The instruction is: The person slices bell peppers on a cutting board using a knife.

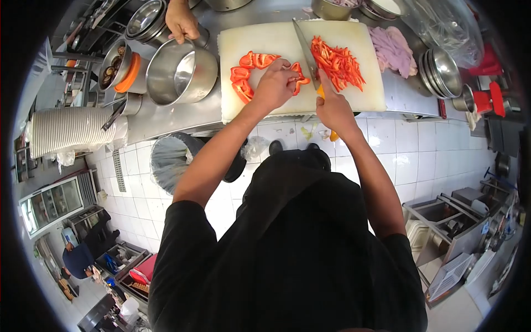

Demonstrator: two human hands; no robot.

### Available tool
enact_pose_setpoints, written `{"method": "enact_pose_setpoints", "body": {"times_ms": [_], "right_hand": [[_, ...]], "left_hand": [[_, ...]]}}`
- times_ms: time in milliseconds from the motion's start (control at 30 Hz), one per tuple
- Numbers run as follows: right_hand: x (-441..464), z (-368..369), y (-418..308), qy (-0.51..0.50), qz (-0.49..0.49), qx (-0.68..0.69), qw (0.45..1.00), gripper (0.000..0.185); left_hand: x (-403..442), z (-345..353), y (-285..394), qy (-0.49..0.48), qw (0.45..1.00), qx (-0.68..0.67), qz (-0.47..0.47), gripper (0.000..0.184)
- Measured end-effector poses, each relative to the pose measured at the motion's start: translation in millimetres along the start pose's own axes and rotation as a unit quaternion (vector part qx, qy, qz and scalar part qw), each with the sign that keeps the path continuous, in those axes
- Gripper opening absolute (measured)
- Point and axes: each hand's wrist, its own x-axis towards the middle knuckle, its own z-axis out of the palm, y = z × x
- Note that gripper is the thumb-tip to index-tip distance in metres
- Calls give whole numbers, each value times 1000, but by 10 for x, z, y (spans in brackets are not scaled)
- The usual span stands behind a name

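Note:
My right hand [335, 110] is wrapped round the yellow handle of a large kitchen knife [305, 47], its index finger stretched along the blade's heel. The blade points away from me over a white cutting board [260, 39]. Right of the blade lies a heap of thin red pepper strips [338, 65]. With closed fingers, my left hand [275, 84] holds a piece of red pepper [299, 78] on the board, just left of the knife. More cut red pepper pieces [240, 77] lie in a curve at the board's left; my left hand partly hides them.
Another person's hand [181, 22] grips the rim of a steel pot [182, 74] left of the board. A purple cloth [391, 51] and stacked steel bowls [442, 72] stand at the right. A lined bin [168, 163] is below the counter.

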Motion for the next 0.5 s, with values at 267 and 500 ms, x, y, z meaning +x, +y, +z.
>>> {"method": "enact_pose_setpoints", "body": {"times_ms": [267,500], "right_hand": [[28,18,66,0,5,21,1000,75],[6,16,21,-9,1,11,1000,75]], "left_hand": [[-422,-412,400,142,937,-265,-179,19],[-1118,-1308,-142,445,663,-421,-431,75]]}}
